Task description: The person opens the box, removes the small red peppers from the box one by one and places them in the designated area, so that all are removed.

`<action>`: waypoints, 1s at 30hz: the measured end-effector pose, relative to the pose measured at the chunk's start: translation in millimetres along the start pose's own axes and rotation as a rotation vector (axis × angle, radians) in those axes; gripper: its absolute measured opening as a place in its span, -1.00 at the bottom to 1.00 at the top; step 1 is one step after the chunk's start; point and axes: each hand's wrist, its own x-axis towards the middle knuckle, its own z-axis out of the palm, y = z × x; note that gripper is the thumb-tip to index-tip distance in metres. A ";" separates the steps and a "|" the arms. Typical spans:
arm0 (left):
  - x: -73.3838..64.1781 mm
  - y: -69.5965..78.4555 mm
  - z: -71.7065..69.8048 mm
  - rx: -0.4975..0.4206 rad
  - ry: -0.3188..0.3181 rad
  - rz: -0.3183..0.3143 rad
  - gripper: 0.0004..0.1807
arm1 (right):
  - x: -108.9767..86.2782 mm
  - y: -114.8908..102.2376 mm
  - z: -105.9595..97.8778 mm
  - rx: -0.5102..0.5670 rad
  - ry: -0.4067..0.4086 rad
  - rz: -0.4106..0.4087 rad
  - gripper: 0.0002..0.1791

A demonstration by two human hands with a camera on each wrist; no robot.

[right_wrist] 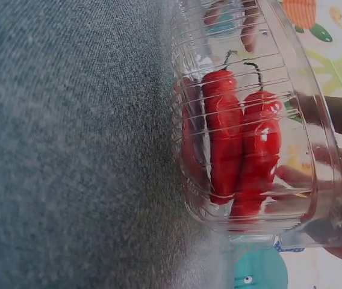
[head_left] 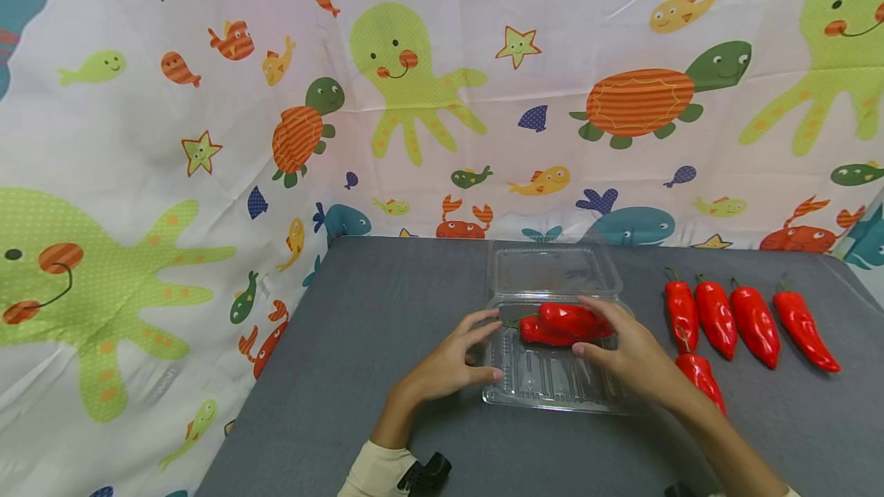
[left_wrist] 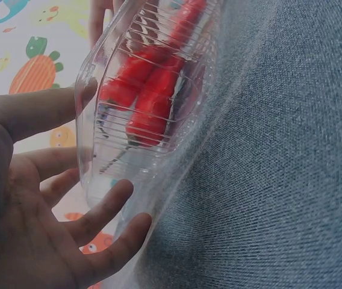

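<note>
A clear plastic clamshell box (head_left: 532, 397) lies with its lid folded back. Two red peppers (head_left: 569, 320) lie side by side inside, stems to the left. My left hand (head_left: 445, 363) is at the box's left wall, thumb and fingers spread; in the left wrist view its fingertips (left_wrist: 88, 87) reach the clear rim. My right hand (head_left: 631, 347) reaches over the right side, fingertips by the peppers' right end and thumb just below them. Through the clear wall in the right wrist view, the right fingers (right_wrist: 294, 177) show loosely bent close beside one pepper.
Several more red peppers (head_left: 756, 324) lie on the grey tabletop (head_left: 387, 290) right of the box, one of them nearer the right forearm. The open lid (head_left: 552, 271) lies toward the back edge. A curtain (head_left: 442, 198) printed with sea animals hangs behind and at left.
</note>
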 end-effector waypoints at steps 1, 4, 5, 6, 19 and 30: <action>-0.1 -0.1 0.0 0.002 0.001 0.000 -0.17 | 0.8 0.3 0.5 -0.001 0.003 0.004 -0.09; -0.3 0.0 0.0 0.008 0.000 -0.001 -0.16 | 2.7 0.7 1.7 -0.005 0.010 0.017 -0.11; -0.5 0.1 0.0 0.010 0.000 0.000 -0.15 | 3.2 0.9 2.1 -0.003 0.014 0.021 -0.12; -0.6 0.4 0.0 0.010 -0.001 0.000 -0.15 | 3.7 1.0 2.4 -0.002 0.017 0.025 -0.12; -0.6 -0.2 0.5 0.006 -0.004 0.000 -0.15 | 9.1 0.4 5.5 -0.022 0.027 0.045 -0.18; -1.2 1.0 1.3 0.000 0.004 -0.007 -0.15 | 10.9 -0.2 7.7 -0.053 0.047 0.025 -0.20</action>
